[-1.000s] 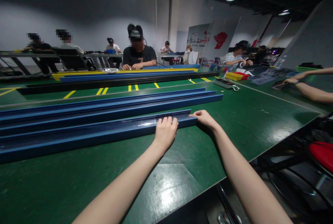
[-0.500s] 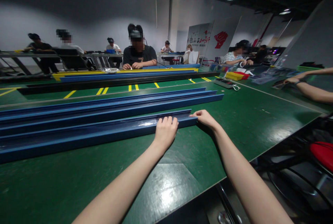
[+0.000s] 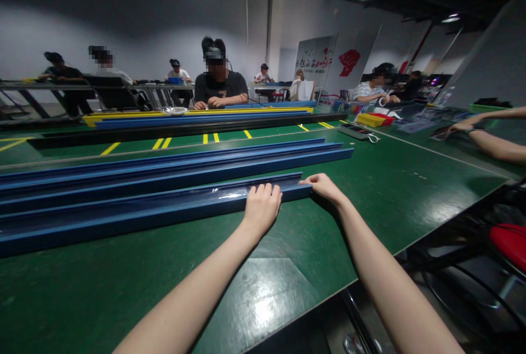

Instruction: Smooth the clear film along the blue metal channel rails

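A long blue channel (image 3: pixel 164 214) with raised side walls lies across the green table, its hollow facing up. Something glossy inside it catches the light beside my left hand (image 3: pixel 263 206). The fingers of that hand are bent over the channel's near wall, a little short of its right end. At the right end itself, my right hand (image 3: pixel 324 185) is closed, thumb and fingertips together at the corner of the near wall. Its other fingers are folded and partly hidden. Behind lie two more blue channels (image 3: pixel 246 165), side by side and untouched.
Across the table lie a black channel (image 3: pixel 197 128) and a yellow channel (image 3: pixel 197 114). A person (image 3: pixel 219 85) sits beyond them. To the right are a yellow tray (image 3: pixel 370 119), a dark flat case (image 3: pixel 356 133) and another person's arms (image 3: pixel 493 137). A red stool (image 3: pixel 509 244) stands by the table edge.
Both hands stay in place on the channel. The bright reflection inside it has shifted slightly in shape. The person opposite has moved their hands a little.
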The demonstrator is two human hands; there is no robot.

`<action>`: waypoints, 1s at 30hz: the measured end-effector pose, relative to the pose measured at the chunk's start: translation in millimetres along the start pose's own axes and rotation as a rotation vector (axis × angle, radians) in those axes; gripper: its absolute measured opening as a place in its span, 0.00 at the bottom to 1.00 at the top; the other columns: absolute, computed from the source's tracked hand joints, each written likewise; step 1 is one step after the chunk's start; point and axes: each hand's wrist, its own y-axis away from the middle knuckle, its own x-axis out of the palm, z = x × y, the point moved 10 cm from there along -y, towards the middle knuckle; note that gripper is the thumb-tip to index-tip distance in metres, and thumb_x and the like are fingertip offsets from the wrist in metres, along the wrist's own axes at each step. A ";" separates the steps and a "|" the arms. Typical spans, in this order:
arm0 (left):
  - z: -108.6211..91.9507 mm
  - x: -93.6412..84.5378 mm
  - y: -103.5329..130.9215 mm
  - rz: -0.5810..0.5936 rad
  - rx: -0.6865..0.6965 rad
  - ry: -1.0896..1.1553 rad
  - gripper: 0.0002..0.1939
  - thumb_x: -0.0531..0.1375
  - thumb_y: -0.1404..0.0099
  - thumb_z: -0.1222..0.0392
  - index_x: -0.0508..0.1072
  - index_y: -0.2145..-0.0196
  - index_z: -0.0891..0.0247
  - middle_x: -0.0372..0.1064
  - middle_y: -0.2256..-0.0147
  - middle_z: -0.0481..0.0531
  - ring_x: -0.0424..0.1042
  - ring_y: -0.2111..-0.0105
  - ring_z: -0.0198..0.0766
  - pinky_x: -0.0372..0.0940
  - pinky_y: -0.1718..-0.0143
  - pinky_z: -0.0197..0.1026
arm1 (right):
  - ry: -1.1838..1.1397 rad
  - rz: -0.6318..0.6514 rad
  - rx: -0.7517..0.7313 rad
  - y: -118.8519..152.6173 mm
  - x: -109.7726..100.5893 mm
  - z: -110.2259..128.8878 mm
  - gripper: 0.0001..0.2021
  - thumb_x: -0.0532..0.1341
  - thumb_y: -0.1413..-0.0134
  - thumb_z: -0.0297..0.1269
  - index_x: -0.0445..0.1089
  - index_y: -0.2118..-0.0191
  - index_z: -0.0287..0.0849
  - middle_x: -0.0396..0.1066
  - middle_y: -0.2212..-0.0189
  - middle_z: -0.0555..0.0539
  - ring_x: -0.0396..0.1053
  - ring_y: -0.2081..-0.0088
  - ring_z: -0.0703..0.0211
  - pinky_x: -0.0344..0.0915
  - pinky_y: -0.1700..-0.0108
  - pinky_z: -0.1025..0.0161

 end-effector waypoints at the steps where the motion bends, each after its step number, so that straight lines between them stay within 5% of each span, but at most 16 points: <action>1: 0.2 -0.1 0.0 0.001 0.000 0.003 0.14 0.43 0.34 0.59 0.66 0.63 0.65 0.67 0.67 0.56 0.64 0.67 0.43 0.52 0.68 0.43 | -0.006 -0.001 0.000 0.3 0.0 0.4 0.23 0.61 0.69 0.56 0.68 0.82 0.36 0.61 0.85 0.51 0.55 0.79 0.66 0.51 0.74 0.66; 30: 0.8 -1.2 -0.1 0.010 -0.007 0.039 0.14 0.44 0.34 0.59 0.66 0.64 0.65 0.66 0.68 0.57 0.64 0.67 0.42 0.52 0.67 0.43 | -0.006 0.033 0.016 5.0 2.6 4.9 0.25 0.60 0.69 0.59 0.65 0.83 0.37 0.56 0.86 0.53 0.52 0.80 0.67 0.48 0.76 0.67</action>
